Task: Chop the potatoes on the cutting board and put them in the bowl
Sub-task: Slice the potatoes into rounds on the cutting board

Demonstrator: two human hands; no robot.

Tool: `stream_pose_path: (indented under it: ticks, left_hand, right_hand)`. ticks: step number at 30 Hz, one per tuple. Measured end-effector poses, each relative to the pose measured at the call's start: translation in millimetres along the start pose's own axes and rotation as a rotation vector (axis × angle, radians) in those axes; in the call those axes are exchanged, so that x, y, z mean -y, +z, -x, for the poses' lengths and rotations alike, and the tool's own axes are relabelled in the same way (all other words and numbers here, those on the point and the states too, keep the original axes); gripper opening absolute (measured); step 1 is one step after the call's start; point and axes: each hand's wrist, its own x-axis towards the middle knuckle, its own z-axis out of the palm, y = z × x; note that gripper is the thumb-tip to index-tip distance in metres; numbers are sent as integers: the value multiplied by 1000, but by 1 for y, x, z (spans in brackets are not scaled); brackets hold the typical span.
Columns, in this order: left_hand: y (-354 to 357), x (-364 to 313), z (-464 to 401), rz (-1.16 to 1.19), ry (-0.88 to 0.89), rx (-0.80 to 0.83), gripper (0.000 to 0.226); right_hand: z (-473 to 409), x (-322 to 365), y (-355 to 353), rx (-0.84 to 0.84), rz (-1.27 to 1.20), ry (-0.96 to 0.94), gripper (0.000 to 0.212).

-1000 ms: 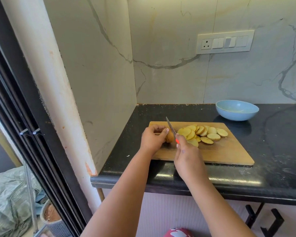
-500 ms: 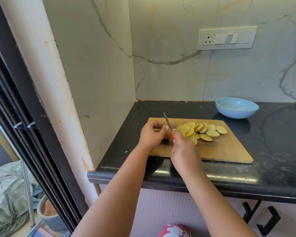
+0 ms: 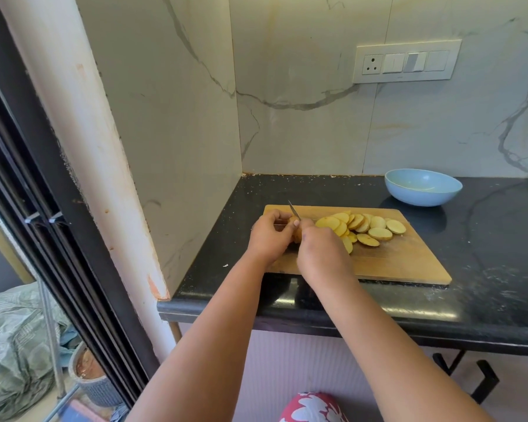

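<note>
Over the last second the knife [image 3: 294, 213] had moved a little further left along the shrinking potato end [image 3: 296, 231], and the red knife handle that showed at the top of the right hand [image 3: 323, 254] a moment earlier was now hidden under that hand, so only the tip of the blade stood up beyond the knuckles. The right hand's fingers were curled tight round the handle. The left hand [image 3: 270, 236] had its fingers bent over and pinching the small brown stub of potato, pressed close against the blade at the left end of the cutting board [image 3: 409, 263]. The fan of cut slices [image 3: 363, 228] lay just to the right of the hands, overlapping one another toward the middle of the board, and it had not visibly grown in that second, though the view had shifted. The blue bowl [image 3: 422, 187] stood on the black bench [image 3: 500, 254] beyond the board's far right corner, apart from it, and no potato could be seen in it. I judged the cutting of this potato to be nearly done, with little left to hold safely, so the left fingertips were at some risk; the transfer to the bowl had not begun
</note>
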Motion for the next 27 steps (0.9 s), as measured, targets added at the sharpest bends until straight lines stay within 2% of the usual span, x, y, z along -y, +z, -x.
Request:
stream_pose_path:
  ticks: [6,11,13,16,18,22,27]
  left_hand:
    - [1,-1,1,63,-53,9,21]
    - [1,3,-1,101,-57,10,22]
    - [1,5,-2,117,-60,16,20]
    - [1,6,-3,165,-79,33,20]
    - [1,6,-3,182,-78,36,20]
    - [1,6,-1,204,-75,45,19]
    - [2,9,-3,137,-46,47,23]
  right_hand:
    - [20,3,0,168,76,89,34]
    - [21,-10,-5,175,-16,129,38]
    - [19,-24,-10,121,-94,142,38]
    - [23,-37,-8,-149,-136,47,26]
    - [23,-37,-2,-261,-158,-18,25]
    - [24,-32,20,-255,-188,-78,25]
    - [23,-29,26,-277,-219,-81,13]
